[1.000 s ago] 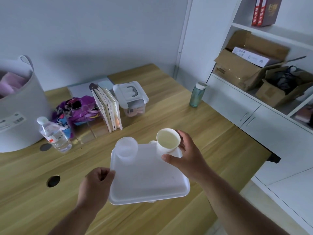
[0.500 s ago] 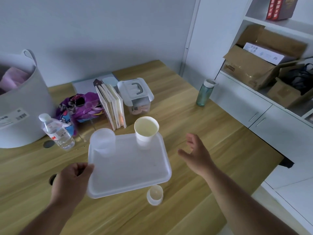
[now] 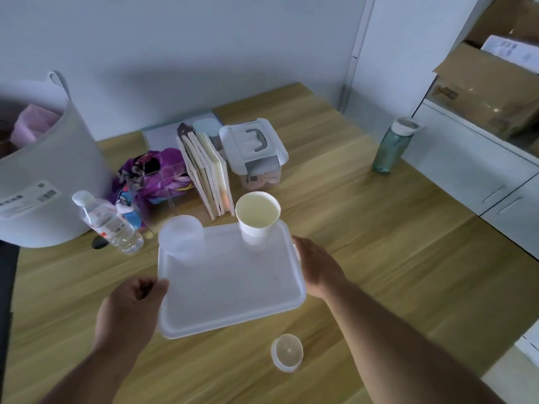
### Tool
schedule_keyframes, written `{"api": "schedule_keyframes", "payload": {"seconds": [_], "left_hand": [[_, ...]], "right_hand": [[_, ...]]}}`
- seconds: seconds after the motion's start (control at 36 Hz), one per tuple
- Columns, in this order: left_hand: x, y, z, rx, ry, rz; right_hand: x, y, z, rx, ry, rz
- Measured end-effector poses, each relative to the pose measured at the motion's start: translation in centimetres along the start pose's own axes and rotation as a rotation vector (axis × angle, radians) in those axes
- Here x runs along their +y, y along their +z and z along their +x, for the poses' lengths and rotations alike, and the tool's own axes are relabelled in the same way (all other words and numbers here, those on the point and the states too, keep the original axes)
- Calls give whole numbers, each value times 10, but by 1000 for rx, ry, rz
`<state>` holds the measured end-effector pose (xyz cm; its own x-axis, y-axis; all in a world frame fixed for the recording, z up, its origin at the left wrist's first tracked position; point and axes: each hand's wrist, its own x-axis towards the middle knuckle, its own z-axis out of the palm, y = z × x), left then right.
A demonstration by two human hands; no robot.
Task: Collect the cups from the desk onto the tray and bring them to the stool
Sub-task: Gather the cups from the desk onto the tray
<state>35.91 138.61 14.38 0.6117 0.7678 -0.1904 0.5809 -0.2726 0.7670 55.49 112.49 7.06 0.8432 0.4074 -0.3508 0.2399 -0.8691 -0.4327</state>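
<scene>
A white plastic tray point(image 3: 233, 287) is held just above the wooden desk point(image 3: 379, 258). My left hand point(image 3: 131, 307) grips its left edge. My right hand point(image 3: 318, 266) is at its right edge, fingers curled around the rim. A white paper cup point(image 3: 256, 220) stands upright at the tray's far right corner. A frosted translucent cup point(image 3: 182, 239) stands at the far left corner. A small clear cup point(image 3: 287, 352) rests on the desk in front of the tray, near the front edge.
Behind the tray stand books point(image 3: 207, 176), a lidded storage box point(image 3: 253, 153), a purple bag point(image 3: 154, 176) and a water bottle point(image 3: 108, 223). A large white basket point(image 3: 43, 176) fills the left. A teal bottle point(image 3: 393, 144) stands far right, by white cabinets point(image 3: 481, 176).
My right hand let go of the paper cup on the tray, drew back, then came in to the tray's right edge. The tray shifted left, uncovering the small clear cup.
</scene>
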Motion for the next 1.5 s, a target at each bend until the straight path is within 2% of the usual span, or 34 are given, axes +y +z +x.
{"api": "schedule_keyframes", "payload": {"seconds": [0.25,0.33,0.42,0.47,0.56,0.61,0.67,0.78,0.94,1.08,1.22,1.5], "left_hand": [[8,13,5,-19,-28,-11],[13,14,2,-23,-29,-22],[15,17,1,-27,-22,-31],[17,18,-2,-44,-24,-47],[23,19,-9,-60,-18,-50],[27,18,-16,-72,-2,-51],[28,17,-19,-81,1,-63],[25,13,-25,-92,19,-74],[24,11,-36,-115,35,-56],[21,9,-42,-134,24,-52],[15,7,-45,-144,36,-72],[7,8,-39,-152,34,-96]], "right_hand": [[2,-14,-3,136,51,-202],[8,-40,-20,219,155,-137],[23,-71,-41,310,396,261],[33,-91,-61,332,531,636],[47,-111,-96,250,533,1294],[44,-121,-125,215,483,1466],[34,-128,-151,220,398,1412],[-8,-125,-200,253,180,1099],[-95,-85,-212,55,-84,893],[-120,-36,-180,136,-112,561],[-130,-12,-165,208,-141,366],[-135,2,-162,158,-155,239]]}}
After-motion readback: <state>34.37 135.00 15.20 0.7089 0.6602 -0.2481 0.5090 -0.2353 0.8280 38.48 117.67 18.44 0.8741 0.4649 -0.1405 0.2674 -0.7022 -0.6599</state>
